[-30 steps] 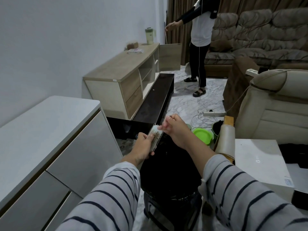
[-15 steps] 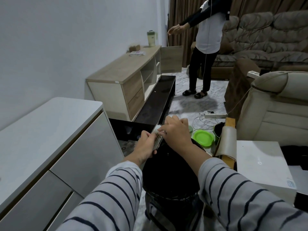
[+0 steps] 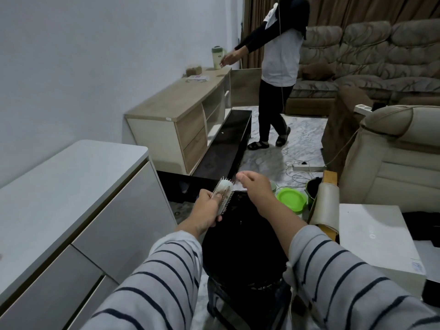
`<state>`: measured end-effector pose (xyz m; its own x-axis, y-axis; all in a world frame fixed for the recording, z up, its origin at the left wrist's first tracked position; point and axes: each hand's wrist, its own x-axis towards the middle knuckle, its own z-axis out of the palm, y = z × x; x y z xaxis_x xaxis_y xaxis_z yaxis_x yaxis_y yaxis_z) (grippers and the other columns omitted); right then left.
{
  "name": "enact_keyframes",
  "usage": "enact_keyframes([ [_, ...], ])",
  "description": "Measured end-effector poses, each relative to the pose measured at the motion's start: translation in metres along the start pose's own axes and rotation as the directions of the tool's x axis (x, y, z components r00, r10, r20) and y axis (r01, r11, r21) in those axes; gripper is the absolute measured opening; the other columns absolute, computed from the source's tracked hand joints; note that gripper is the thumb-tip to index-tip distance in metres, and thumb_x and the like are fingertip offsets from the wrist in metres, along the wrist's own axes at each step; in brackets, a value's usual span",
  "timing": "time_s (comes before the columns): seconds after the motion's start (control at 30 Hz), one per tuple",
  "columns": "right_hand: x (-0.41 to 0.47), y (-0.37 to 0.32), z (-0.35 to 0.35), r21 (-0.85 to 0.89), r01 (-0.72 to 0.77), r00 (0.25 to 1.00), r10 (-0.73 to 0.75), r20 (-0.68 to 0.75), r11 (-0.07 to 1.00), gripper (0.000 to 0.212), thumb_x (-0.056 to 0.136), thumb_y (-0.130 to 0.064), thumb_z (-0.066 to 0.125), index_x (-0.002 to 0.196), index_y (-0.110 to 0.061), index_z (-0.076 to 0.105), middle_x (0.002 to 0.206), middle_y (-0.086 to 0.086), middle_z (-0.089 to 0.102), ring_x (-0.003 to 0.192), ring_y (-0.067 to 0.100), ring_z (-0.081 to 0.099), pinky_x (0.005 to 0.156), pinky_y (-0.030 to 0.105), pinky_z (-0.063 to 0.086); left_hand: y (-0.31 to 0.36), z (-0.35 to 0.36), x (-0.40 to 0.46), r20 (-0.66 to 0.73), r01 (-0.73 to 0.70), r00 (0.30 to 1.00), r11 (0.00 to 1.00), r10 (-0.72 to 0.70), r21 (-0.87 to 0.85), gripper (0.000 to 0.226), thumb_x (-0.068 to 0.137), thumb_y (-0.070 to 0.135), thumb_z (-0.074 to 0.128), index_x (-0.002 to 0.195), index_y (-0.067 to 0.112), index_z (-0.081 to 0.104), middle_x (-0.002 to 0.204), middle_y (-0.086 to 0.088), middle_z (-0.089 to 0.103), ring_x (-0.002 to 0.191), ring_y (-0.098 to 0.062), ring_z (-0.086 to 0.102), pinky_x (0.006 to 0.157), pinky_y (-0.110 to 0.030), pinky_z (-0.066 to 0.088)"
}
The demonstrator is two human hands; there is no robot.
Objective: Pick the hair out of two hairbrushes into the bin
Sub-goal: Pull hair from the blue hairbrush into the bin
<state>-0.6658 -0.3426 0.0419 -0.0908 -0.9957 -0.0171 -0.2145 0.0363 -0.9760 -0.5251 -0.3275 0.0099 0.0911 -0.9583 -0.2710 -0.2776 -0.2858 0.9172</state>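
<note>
My left hand (image 3: 206, 209) grips a pale hairbrush (image 3: 223, 194) by its lower end, bristles facing right and up, with brownish hair caught in them. Just right of the brush head my right hand (image 3: 253, 184) hovers with fingertips pinched together on a thin tuft of hair (image 3: 235, 181). Both hands are over the far rim of a black-lined bin (image 3: 240, 248) that stands on the floor below my arms. A second hairbrush is not visible.
A white cabinet (image 3: 71, 198) runs along the left, a wooden TV unit (image 3: 185, 110) and low black shelf behind it. A person (image 3: 276, 67) walks at the back. A green lid (image 3: 291, 199), cables, a beige recliner (image 3: 395, 158) and white table (image 3: 371, 234) lie right.
My right hand has lifted off the brush and moved right and up, pulling hair away. The brush head now shows fully. The person behind has stepped forward, reaching toward the TV unit.
</note>
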Motion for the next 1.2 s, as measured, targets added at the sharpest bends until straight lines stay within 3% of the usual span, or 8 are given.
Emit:
enact_keyframes([
  [0.23, 0.006, -0.004, 0.005, 0.341, -0.205, 0.970, 0.143, 0.199, 0.917, 0.024, 0.097, -0.011, 0.034, 0.076, -0.021, 0.043, 0.069, 0.001, 0.055, 0.049, 0.009, 0.038, 0.047, 0.022, 0.025, 0.001, 0.002, 0.002, 0.025, 0.005, 1.000, 1.000, -0.005, -0.008, 0.016, 0.100, 0.024, 0.043, 0.094, 0.015, 0.031, 0.094, -0.019, 0.053, 0.044, -0.018, 0.044, 0.031, -0.013, 0.028],
  [0.37, 0.001, -0.004, 0.002, -0.080, 0.025, 0.991, -0.015, 0.131, 0.996, 0.009, 0.079, -0.026, 0.047, 0.080, -0.022, 0.055, 0.074, -0.005, 0.052, 0.069, 0.010, 0.047, 0.064, 0.026, 0.038, 0.002, -0.001, 0.004, 0.008, -0.007, 1.000, 1.000, 0.007, -0.013, 0.018, 0.098, 0.023, 0.045, 0.091, 0.015, 0.031, 0.093, -0.020, 0.052, 0.043, -0.019, 0.044, 0.030, -0.014, 0.026],
  [0.47, 0.003, 0.012, -0.002, -0.476, 0.378, 0.925, -0.306, 0.225, 0.794, 0.019, 0.078, -0.019, 0.064, 0.097, -0.016, 0.065, 0.089, -0.001, 0.050, 0.088, 0.015, 0.045, 0.080, 0.027, 0.039, 0.005, -0.003, 0.002, 0.000, -0.007, 1.000, 0.999, 0.007, -0.032, 0.022, 0.096, 0.027, 0.048, 0.085, 0.017, 0.031, 0.089, -0.019, 0.052, 0.042, -0.019, 0.044, 0.032, -0.016, 0.026],
  [0.63, 0.009, 0.020, -0.002, -0.571, 0.499, 0.847, -0.506, 0.162, 0.652, 0.009, 0.080, -0.018, 0.070, 0.083, -0.010, 0.074, 0.078, 0.000, 0.046, 0.084, 0.024, 0.050, 0.073, 0.032, 0.044, 0.007, -0.004, -0.001, 0.029, -0.040, 0.999, 0.999, 0.040, 0.010, 0.030, 0.097, 0.042, 0.046, 0.089, 0.017, 0.033, 0.088, -0.016, 0.056, 0.042, -0.017, 0.048, 0.032, -0.018, 0.030],
  [0.8, 0.004, 0.000, 0.000, -0.137, 0.177, 0.982, -0.166, 0.088, 0.975, 0.013, 0.091, -0.016, 0.055, 0.082, -0.018, 0.064, 0.088, -0.003, 0.064, 0.075, 0.012, 0.054, 0.074, 0.029, 0.047, 0.007, -0.005, 0.000, 0.014, -0.030, 0.999, 0.999, 0.030, 0.022, 0.024, 0.100, 0.034, 0.044, 0.094, 0.014, 0.032, 0.092, -0.017, 0.057, 0.044, -0.016, 0.047, 0.031, -0.016, 0.030],
  [0.97, 0.003, -0.009, 0.001, 0.470, -0.189, 0.959, 0.059, 0.277, 0.862, 0.020, 0.100, -0.014, 0.034, 0.085, -0.020, 0.045, 0.071, 0.002, 0.060, 0.051, 0.012, 0.042, 0.048, 0.023, 0.033, 0.007, -0.004, 0.000, 0.009, -0.023, 1.000, 0.998, 0.022, 0.057, 0.024, 0.100, 0.035, 0.043, 0.094, 0.014, 0.033, 0.089, -0.017, 0.058, 0.043, -0.016, 0.046, 0.031, -0.016, 0.029],
  [1.07, 0.003, 0.000, 0.000, 0.079, 0.051, 0.978, -0.066, 0.197, 0.996, 0.021, 0.097, -0.013, 0.036, 0.082, -0.023, 0.047, 0.062, -0.002, 0.044, 0.054, 0.013, 0.038, 0.055, 0.029, 0.034, 0.010, -0.005, -0.001, 0.001, -0.035, 0.999, 0.998, 0.035, 0.052, 0.024, 0.099, 0.035, 0.045, 0.092, 0.015, 0.035, 0.089, -0.017, 0.060, 0.044, -0.017, 0.047, 0.032, -0.016, 0.029],
  [1.2, 0.002, 0.021, -0.006, -0.542, 0.398, 0.917, -0.300, 0.263, 0.740, 0.011, 0.096, -0.012, 0.037, 0.093, -0.016, 0.047, 0.076, 0.017, 0.060, 0.070, 0.034, 0.055, 0.061, 0.039, 0.041, 0.010, -0.007, -0.002, -0.030, -0.017, 0.999, 0.999, 0.018, 0.034, 0.026, 0.098, 0.038, 0.046, 0.097, 0.013, 0.038, 0.089, -0.015, 0.061, 0.046, -0.016, 0.048, 0.033, -0.018, 0.030],
])
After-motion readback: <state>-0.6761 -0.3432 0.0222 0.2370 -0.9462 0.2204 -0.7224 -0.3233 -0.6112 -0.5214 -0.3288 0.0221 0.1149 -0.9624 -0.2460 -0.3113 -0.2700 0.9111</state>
